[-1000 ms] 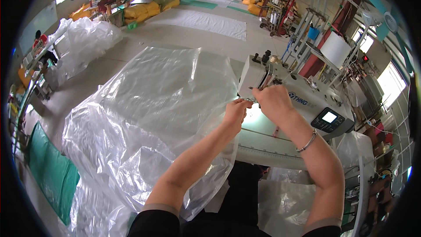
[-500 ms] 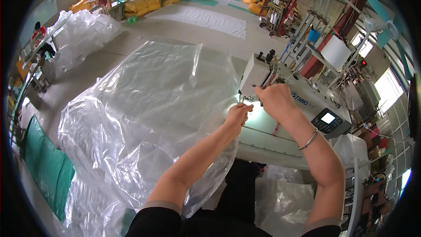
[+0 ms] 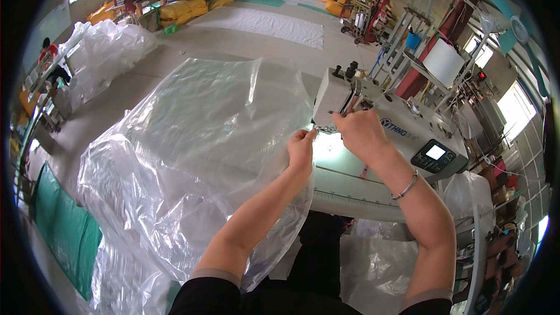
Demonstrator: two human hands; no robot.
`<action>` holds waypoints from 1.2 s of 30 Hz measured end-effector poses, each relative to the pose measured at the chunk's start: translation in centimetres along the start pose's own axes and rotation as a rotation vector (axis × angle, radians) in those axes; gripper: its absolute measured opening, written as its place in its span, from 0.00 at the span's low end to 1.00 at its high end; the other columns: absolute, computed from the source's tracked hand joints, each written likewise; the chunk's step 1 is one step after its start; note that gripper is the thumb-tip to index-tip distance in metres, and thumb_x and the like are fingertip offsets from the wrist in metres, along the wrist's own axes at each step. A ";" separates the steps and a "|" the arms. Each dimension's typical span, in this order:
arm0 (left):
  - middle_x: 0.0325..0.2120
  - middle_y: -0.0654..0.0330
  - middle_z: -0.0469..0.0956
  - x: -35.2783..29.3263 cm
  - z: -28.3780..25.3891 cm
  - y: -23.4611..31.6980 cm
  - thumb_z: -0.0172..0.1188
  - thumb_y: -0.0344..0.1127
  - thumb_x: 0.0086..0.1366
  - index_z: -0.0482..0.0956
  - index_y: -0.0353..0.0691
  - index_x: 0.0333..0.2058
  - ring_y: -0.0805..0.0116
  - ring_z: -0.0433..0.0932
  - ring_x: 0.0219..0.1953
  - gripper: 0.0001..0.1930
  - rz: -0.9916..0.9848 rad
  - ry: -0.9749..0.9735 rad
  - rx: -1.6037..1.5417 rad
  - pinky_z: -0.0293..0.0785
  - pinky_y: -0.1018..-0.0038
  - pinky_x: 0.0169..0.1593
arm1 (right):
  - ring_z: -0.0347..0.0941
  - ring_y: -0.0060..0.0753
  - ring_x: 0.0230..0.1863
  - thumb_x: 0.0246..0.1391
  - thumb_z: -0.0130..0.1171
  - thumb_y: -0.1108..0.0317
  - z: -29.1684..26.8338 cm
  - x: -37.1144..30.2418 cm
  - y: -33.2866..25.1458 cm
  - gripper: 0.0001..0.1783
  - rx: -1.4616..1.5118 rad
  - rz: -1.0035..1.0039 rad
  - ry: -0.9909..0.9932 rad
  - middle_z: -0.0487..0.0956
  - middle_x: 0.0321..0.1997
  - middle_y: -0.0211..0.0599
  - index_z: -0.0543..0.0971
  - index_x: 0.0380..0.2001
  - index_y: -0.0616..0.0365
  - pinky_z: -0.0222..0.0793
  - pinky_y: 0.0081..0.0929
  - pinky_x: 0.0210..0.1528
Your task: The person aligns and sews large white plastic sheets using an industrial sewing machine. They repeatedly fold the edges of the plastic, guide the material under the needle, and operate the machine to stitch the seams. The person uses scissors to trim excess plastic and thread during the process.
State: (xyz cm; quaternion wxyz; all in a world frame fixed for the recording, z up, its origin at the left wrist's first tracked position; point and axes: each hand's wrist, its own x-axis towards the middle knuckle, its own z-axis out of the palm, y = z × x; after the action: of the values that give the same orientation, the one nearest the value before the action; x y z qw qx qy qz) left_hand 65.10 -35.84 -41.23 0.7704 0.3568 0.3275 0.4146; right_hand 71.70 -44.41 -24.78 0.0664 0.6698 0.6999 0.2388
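A white industrial sewing machine (image 3: 399, 121) stands in front of me at the right, its lamp lighting the bed (image 3: 333, 153). Right beside the needle area, the fingertips of my left hand (image 3: 300, 147) are pinched together; whatever is between them is too small to make out. My right hand (image 3: 363, 133) is closed against the near face of the machine's head, palm down, and its fingers hide what they grip. A large translucent plastic sheet (image 3: 201, 111) spreads over the table left of the needle and hangs down in crumpled folds beside my left forearm.
A lit control panel (image 3: 433, 156) sits on the machine's right end. Behind it are a white thread cone (image 3: 444, 64) and a teal fan (image 3: 518, 30). A green sheet (image 3: 63, 230) lies at the lower left, and heaped clear plastic (image 3: 111, 49) stands farther back.
My left hand has moved left and slightly up, bringing its fingertips close to the needle area. The right hand stays at the machine's head. The whole view has shifted slightly.
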 end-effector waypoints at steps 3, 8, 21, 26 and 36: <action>0.14 0.72 0.65 0.2 0.5 -0.3 0.62 0.32 0.59 0.80 0.35 0.29 0.81 0.56 0.17 0.06 0.066 0.078 0.035 0.52 0.76 0.23 | 0.80 0.41 0.26 0.42 0.57 0.76 0.1 -0.1 -0.1 0.05 0.005 0.014 0.017 0.78 0.19 0.40 0.74 0.26 0.55 0.76 0.34 0.28; 0.15 0.67 0.69 0.6 0.4 -1.9 0.61 0.30 0.59 0.81 0.33 0.31 0.79 0.60 0.19 0.06 0.257 -0.021 0.364 0.57 0.75 0.23 | 0.80 0.41 0.25 0.41 0.58 0.76 0.1 -0.1 -0.2 0.06 0.006 0.018 0.024 0.78 0.19 0.39 0.74 0.26 0.55 0.75 0.34 0.27; 0.20 0.51 0.77 -2.5 0.2 -1.5 0.56 0.35 0.58 0.78 0.44 0.27 0.47 0.77 0.25 0.05 0.729 -0.244 1.063 0.71 0.54 0.30 | 0.77 0.43 0.21 0.45 0.56 0.72 1.8 -1.8 -1.5 0.04 0.129 0.098 0.237 0.75 0.15 0.38 0.74 0.27 0.56 0.72 0.36 0.25; 0.20 0.51 0.77 -6.9 -1.2 1.9 0.55 0.37 0.60 0.77 0.41 0.28 0.47 0.77 0.25 0.07 0.678 -0.425 1.232 0.72 0.55 0.30 | 0.79 0.41 0.25 0.53 0.59 0.58 5.5 -5.1 -3.4 0.14 0.461 0.419 0.135 0.80 0.22 0.41 0.80 0.28 0.60 0.74 0.34 0.27; 0.42 0.56 0.75 -5.4 -2.9 6.3 0.57 0.26 0.58 0.74 0.41 0.46 0.57 0.72 0.49 0.15 1.114 -0.902 1.251 0.70 0.60 0.51 | 0.75 0.19 0.23 0.53 0.60 0.70 9.4 -9.8 -6.3 0.08 1.514 0.634 -0.018 0.80 0.20 0.34 0.80 0.27 0.66 0.71 0.20 0.28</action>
State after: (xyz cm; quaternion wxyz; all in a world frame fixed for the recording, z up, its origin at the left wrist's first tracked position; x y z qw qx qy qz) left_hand 57.84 -37.22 -36.47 0.1853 0.9357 -0.0555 0.2949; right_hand 70.81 -51.49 -37.92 -0.4686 0.7011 0.4487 -0.2959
